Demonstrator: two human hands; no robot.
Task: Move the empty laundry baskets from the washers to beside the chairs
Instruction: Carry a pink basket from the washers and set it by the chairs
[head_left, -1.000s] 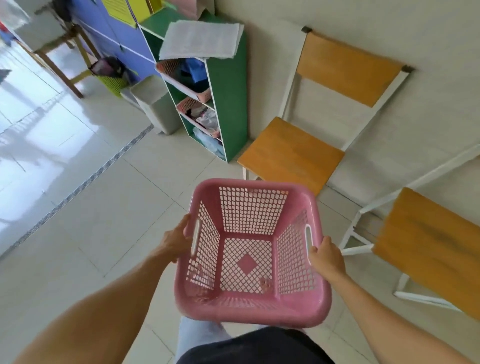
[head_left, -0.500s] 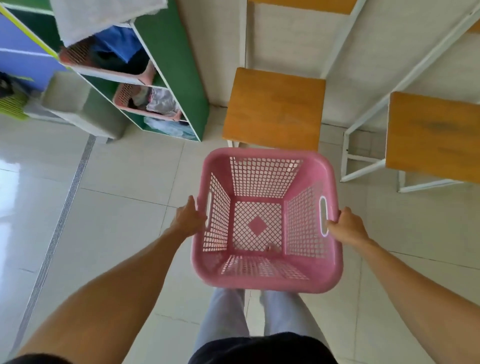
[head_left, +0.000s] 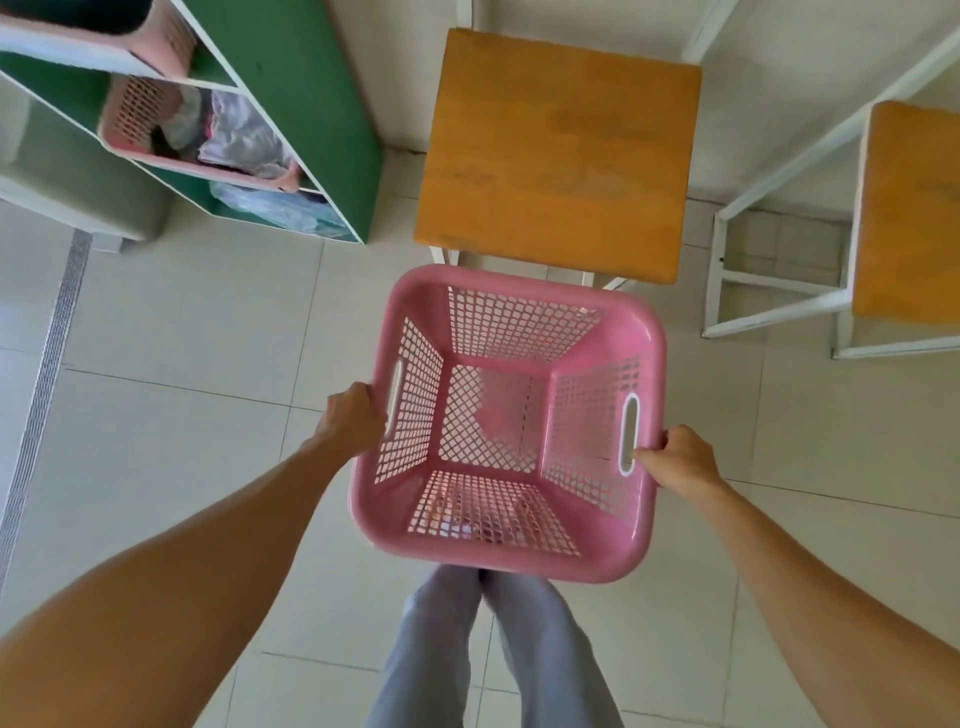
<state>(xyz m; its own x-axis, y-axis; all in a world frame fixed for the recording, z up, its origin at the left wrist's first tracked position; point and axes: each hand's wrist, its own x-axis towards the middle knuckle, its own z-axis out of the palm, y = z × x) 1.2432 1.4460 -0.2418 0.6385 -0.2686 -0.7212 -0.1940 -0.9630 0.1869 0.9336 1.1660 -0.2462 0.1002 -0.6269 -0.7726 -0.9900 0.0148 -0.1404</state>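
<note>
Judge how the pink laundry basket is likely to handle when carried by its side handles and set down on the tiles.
The pink basket looks empty and mostly open lattice, so probably light. It keeps its square shape between the left hand and right hand, suggesting stiff plastic. Its wide base should resist tipping.

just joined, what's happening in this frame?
A person carries an empty pink laundry basket with both hands: left hand on its left handle, right hand at the right handle slot. The basket is held above the tiled floor, right in front of a wooden-seat chair; not set down yet.
</note>
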